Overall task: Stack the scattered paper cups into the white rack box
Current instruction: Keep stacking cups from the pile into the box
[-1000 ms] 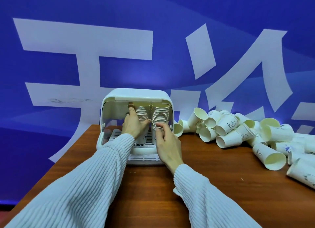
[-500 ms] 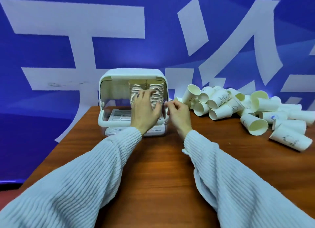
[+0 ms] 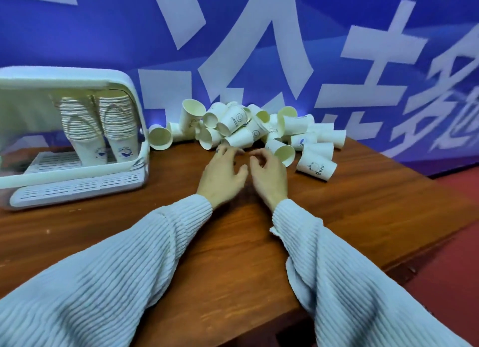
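Left hand [image 3: 223,174] spread loosely, fingers relaxed and empty, hovering just short of the heap. Right hand [image 3: 268,174] beside it, nearly touching, fingers curled slackly around nothing. Both aimed at the pile of paper cups [image 3: 248,131], probably so each can take a cup at once. Cups tumbled on their sides along the back of the wooden table [image 3: 233,243], mouths facing every way, so the next grab likely calls for turning them to nest. To the left, well apart from the hands, the white rack box [image 3: 77,186] with its lid up and two nested stacks [image 3: 103,129] standing upside down on the slatted tray, kept upright by leaning close together. Half a second ago both hands at the box mouth, touching those stacks; now withdrawn and swung right toward the loose cups.
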Demonstrator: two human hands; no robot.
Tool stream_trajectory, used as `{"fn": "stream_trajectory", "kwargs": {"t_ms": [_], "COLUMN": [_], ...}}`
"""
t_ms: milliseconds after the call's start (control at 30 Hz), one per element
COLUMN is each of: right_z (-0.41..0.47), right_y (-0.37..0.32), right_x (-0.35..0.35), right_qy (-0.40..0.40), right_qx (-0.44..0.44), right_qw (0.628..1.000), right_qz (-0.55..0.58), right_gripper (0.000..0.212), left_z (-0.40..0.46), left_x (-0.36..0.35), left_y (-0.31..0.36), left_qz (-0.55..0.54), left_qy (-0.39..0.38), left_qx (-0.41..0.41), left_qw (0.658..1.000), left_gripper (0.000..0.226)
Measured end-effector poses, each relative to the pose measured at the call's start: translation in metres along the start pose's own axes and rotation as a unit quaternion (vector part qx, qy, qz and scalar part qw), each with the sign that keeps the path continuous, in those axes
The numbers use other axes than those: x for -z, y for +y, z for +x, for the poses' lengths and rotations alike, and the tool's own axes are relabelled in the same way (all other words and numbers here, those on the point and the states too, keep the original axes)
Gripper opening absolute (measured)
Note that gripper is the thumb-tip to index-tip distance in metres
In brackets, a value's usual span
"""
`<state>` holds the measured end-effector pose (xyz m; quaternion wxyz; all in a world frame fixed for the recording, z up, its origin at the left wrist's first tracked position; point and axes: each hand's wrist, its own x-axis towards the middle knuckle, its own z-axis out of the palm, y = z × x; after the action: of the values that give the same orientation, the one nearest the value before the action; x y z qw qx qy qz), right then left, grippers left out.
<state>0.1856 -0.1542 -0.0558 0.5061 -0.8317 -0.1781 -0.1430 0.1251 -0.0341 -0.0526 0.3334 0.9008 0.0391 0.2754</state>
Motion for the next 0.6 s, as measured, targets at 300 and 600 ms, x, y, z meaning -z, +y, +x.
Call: {"fn": "stream_trajectory", "kwargs": {"t_ms": [300,600], "right_z": [0.043,0.053], "right_y": [0.083,0.087], "right_x": [0.089,0.096], "right_qy": [0.08,0.011], "right_qx": [-0.018,-0.07], "right_qw": [0.961,0.938], "right_qz": [-0.262,-0.339], "right_gripper": [0.054,0.076], "left_z": [0.046,0.084], "left_x": [-0.097,-0.116], "left_y": [0.02,0.014], "left_qz": [0.153,0.143], "left_qy": [0.015,0.059], "left_qx": [-0.111,-0.16], "left_qw": [0.982,0.975], "left_gripper": [0.056,0.056]}}
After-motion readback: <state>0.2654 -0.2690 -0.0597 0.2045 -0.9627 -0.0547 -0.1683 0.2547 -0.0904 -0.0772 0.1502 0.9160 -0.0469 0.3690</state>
